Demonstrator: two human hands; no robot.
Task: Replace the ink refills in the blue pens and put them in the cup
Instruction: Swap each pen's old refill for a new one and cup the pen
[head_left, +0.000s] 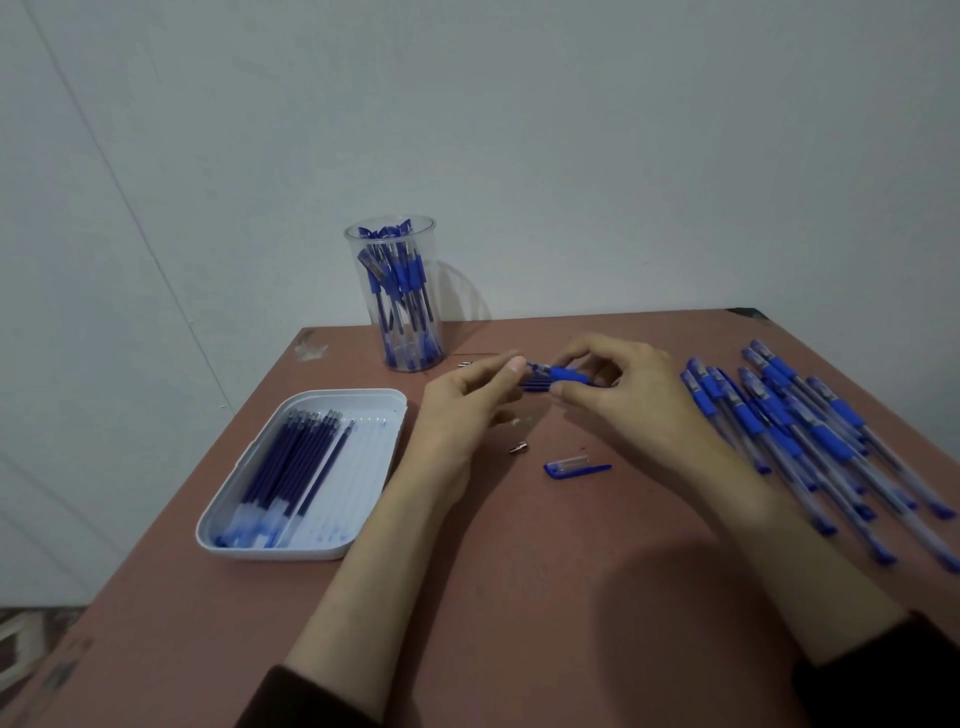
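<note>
Head view: the blue pen lies roughly horizontal between both hands, above the middle of the surface. The right hand is clamped on the pen, fingers and thumb curled round its blue grip section. The left hand pinches the pen's left end between thumb and fingertips. Whether the pen clears the surface cannot be told.

Positions taken from the pen:
- 6 o'clock, near: a loose blue cap lying flat
- 7 o'clock, near: a small metal tip
- 8 o'clock: a white tray, with dark blue refills laid side by side in its left half
- 11 o'clock: the clear cup, upright at the far edge and packed with blue pens
- 4 o'clock: a pile of blue pens, overlapping, just beside the right forearm

Dark sleeves cover both arms at the lower frame edge
</note>
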